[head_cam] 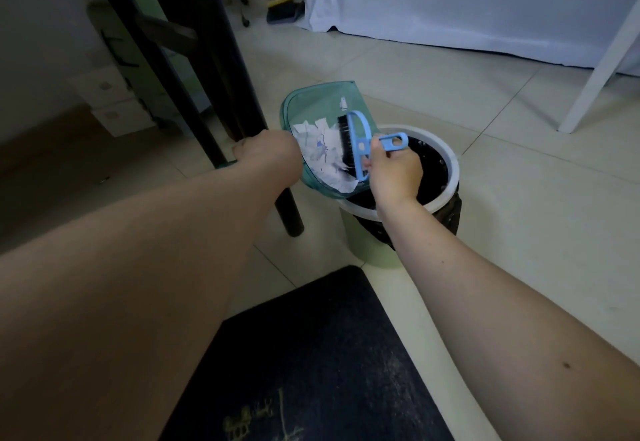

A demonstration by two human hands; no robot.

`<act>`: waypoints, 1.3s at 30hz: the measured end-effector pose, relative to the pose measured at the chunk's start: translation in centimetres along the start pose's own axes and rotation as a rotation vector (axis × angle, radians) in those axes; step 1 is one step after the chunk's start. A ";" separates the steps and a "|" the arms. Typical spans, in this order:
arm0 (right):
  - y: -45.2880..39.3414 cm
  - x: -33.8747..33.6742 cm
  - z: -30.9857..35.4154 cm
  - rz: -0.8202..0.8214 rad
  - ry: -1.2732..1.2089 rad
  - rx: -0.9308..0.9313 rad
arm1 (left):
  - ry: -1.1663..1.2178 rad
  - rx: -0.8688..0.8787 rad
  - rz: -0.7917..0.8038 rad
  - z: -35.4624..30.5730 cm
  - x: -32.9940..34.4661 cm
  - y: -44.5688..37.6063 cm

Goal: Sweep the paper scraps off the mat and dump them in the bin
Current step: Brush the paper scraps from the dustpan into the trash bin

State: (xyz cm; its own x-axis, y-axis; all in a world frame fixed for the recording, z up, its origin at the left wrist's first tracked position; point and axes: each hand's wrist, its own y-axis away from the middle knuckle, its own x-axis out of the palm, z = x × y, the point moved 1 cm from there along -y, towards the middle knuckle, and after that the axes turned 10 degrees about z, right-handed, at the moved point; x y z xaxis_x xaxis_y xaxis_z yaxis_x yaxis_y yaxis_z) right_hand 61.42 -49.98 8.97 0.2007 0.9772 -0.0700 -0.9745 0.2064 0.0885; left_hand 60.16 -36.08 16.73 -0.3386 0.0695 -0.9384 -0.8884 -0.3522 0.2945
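A translucent green dustpan (313, 101) is tilted over the left rim of the bin (450, 163), a white round bin lined with a black bag. White paper scraps (320, 150) lie heaped in the pan's lower part. My left hand (268, 151) grips the dustpan's handle at its left side. My right hand (393, 170) holds a light-blue hand brush (360, 143) by its handle, its black bristles resting against the scraps. The dark mat (311, 354) lies on the floor at the bottom of the view.
A black table leg (221, 94) stands just left of the bin, close to my left hand. A white furniture leg (599, 70) slants at the right. A white cloth (450, 1) hangs at the back, with a broom and dustpan (282, 8) beside it. Boxes (110, 101) sit under the table.
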 end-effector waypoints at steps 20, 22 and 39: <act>-0.6 -0.6 0.5 -0.031 0.094 0.003 | -0.020 0.004 -0.015 -0.9 -0.5 0.1; -1.0 -1.1 0.0 -0.040 0.130 0.044 | -0.009 0.010 -0.028 -0.9 -0.6 0.1; -0.9 -1.3 0.6 -0.050 0.053 -0.008 | -0.036 0.000 -0.042 -0.8 -0.8 -0.3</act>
State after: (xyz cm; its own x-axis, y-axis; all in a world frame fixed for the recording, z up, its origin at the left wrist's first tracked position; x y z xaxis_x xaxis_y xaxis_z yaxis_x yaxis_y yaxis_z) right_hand 62.13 -51.37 9.54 0.2434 0.9616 -0.1266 -0.9643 0.2540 0.0753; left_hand 60.92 -36.81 17.29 -0.3120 0.1181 -0.9427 -0.9020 -0.3485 0.2549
